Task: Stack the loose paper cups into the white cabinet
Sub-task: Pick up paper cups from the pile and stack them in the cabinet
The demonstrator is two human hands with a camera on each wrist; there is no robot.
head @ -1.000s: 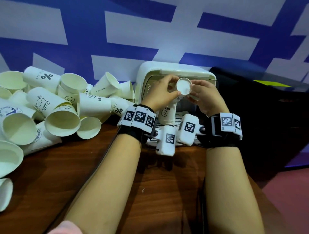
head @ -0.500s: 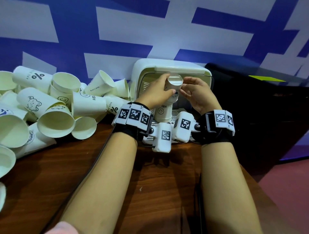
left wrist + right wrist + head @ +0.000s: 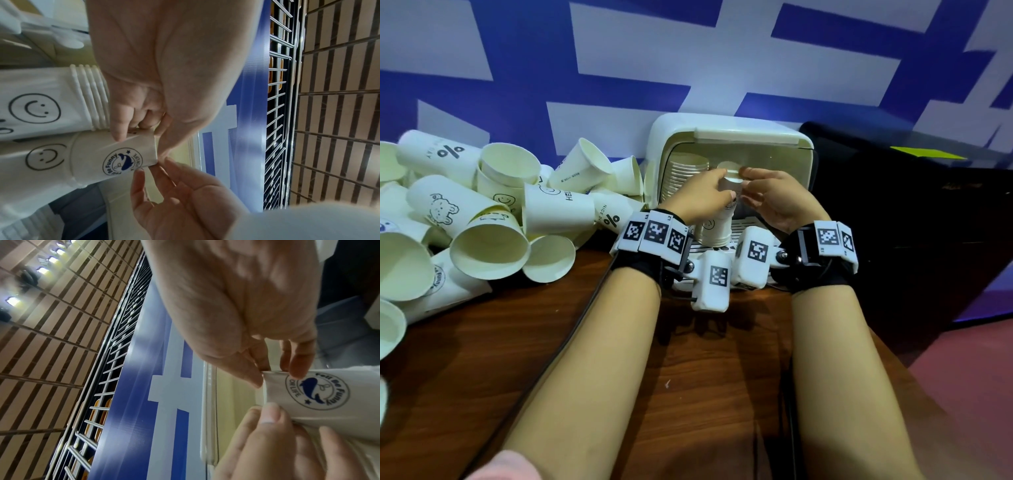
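The white cabinet [image 3: 732,125] stands open at the back of the table. Inside it, an upside-down stack of cups [image 3: 688,174] fills the left side. In the middle stands another inverted stack with a smiley cup [image 3: 714,228] at its foot. On that stack sits a whale-logo paper cup [image 3: 729,171], base up. My left hand [image 3: 717,192] grips this cup [image 3: 123,155] from the left. My right hand [image 3: 748,186] pinches its base rim [image 3: 308,394] from the right, thumb against the edge. The cup's mouth is hidden.
A heap of loose paper cups [image 3: 493,219] lies on the wooden table [image 3: 585,342] left of the cabinet, some reaching its side. A black box [image 3: 911,222] stands right of the cabinet. A blue and white wall [image 3: 619,68] closes the back.
The cup was tilted with its base towards me in front of the opening. Both hands have turned it base up and moved it into the cabinet over the middle stack.
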